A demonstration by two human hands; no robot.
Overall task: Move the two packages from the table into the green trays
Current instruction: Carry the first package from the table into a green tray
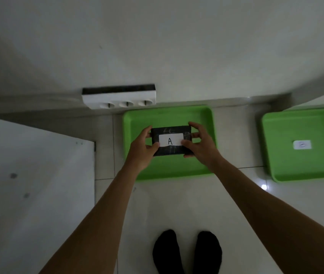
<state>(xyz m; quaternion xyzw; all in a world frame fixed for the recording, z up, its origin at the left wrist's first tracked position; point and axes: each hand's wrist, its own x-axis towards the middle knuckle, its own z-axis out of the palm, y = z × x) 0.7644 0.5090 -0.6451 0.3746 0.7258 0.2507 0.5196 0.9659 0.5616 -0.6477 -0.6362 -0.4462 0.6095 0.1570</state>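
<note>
A black wrapped package (170, 149) with a white label marked "A" is held over the left green tray (137, 119) on the floor. My left hand (142, 149) grips its left end and my right hand (199, 147) grips its right end, thumbs on top. Whether the package touches the tray bottom I cannot tell. A second green tray (287, 165) lies to the right with a small white label (302, 144) inside it. No second package is in view.
A white table (28, 184) fills the left side, its corner close to the left tray. A white power strip (118, 98) sits against the wall behind the tray. My two feet in black socks (186, 252) stand on the pale tiled floor.
</note>
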